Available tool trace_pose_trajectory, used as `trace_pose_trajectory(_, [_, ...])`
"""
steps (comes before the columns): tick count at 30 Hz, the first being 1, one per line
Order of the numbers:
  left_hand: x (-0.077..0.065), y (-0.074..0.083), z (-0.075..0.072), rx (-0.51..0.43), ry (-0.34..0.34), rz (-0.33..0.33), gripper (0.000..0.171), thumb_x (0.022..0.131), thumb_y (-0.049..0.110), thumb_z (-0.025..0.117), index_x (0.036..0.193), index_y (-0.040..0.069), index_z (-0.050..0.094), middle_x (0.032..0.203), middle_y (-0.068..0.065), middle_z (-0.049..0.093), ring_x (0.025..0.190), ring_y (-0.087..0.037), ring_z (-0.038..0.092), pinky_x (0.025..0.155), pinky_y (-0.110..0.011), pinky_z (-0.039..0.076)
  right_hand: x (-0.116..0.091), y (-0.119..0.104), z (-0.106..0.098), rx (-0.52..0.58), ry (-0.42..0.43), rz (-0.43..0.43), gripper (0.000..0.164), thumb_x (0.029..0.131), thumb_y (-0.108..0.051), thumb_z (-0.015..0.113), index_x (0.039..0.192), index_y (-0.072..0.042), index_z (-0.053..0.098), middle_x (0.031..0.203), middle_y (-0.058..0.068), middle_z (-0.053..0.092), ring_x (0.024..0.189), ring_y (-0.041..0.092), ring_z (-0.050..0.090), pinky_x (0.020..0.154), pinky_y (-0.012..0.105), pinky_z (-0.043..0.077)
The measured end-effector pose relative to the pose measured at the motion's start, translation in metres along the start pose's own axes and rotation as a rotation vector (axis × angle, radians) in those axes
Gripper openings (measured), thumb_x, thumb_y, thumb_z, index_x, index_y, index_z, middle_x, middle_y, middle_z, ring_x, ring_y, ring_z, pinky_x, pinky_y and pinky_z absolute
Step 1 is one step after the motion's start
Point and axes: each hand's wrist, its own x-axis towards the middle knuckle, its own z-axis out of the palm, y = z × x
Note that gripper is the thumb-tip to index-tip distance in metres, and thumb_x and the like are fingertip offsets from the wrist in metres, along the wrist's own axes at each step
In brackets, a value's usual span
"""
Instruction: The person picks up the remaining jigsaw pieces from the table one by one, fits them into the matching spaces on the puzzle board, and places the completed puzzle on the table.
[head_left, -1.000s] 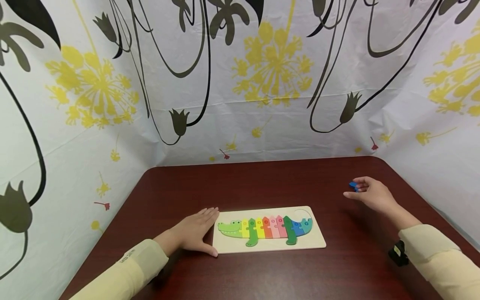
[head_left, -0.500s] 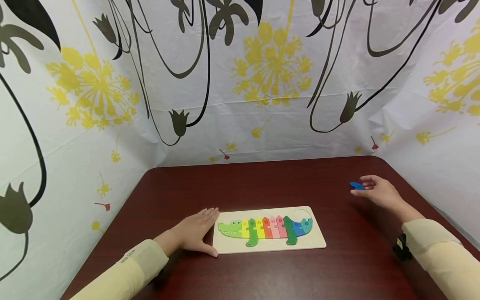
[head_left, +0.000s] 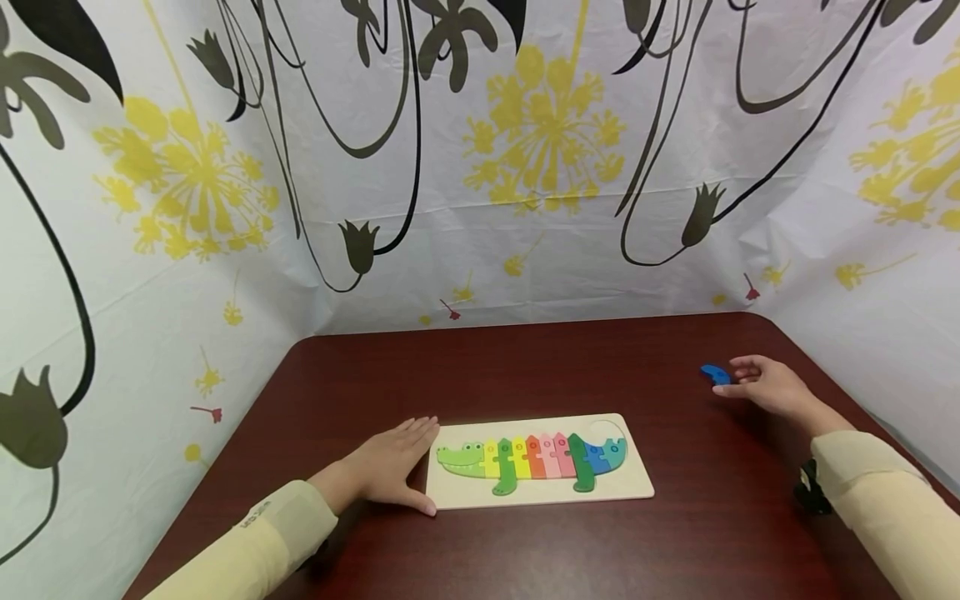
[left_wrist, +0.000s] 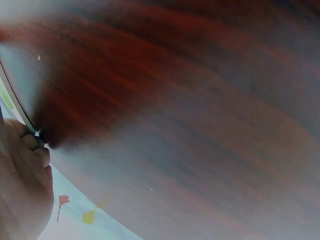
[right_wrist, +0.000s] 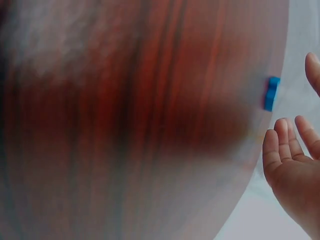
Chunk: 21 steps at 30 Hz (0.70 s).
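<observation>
A wooden crocodile puzzle board (head_left: 540, 502) with colourful pieces lies on the dark table; bare pale wood with a curved outline shows at the tail tip. My left hand (head_left: 392, 462) rests at the board's left end, fingers extended and thumb at the near corner. In the left wrist view, part of the left hand (left_wrist: 25, 175) appears beside the board's edge. The small blue puzzle piece (head_left: 715, 374) lies at the table's far right. Just right of it is my right hand (head_left: 772, 390), fingers relaxed. The right wrist view shows a gap between the blue piece (right_wrist: 271, 93) and the right hand (right_wrist: 295, 175).
The reddish-brown table (head_left: 510, 371) reaches back to a white curtain (head_left: 480, 283) printed with flowers, which also hangs along both sides. A black strap-like device (head_left: 812, 487) sits under the right sleeve.
My right hand has let go of the blue puzzle piece and drawn back to the right. More of the piece now shows. The left hand and the board have stayed in place.
</observation>
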Motion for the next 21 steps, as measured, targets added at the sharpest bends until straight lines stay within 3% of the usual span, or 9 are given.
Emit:
trace_pose_trajectory(10, [0.001,0.001,-0.001,0.006,-0.004,0.002,0.124,0.07,0.091,0.041,0.154,0.002,0.02,0.16,-0.012,0.017,0.146,-0.024,0.014,0.117,-0.038,0.016,0.004,0.016,-0.001,-0.028,-0.012,-0.013,0.083,0.088,-0.043,0.071,0.136,0.017,0.037,0.126,0.038,0.045,0.112,0.048,0.046,0.086,0.056,0.045])
trace_pose_trajectory(21, [0.001,0.0,0.0,0.014,-0.002,0.006,0.125,0.07,0.091,0.041,0.154,0.001,0.02,0.16,-0.013,0.018,0.146,-0.024,0.015,0.117,-0.038,0.016,0.01,0.016,-0.001,-0.045,-0.032,-0.019,0.087,0.086,-0.044,0.072,0.136,0.018,0.036,0.125,0.039,0.044,0.112,0.05,0.045,0.087,0.059,0.044])
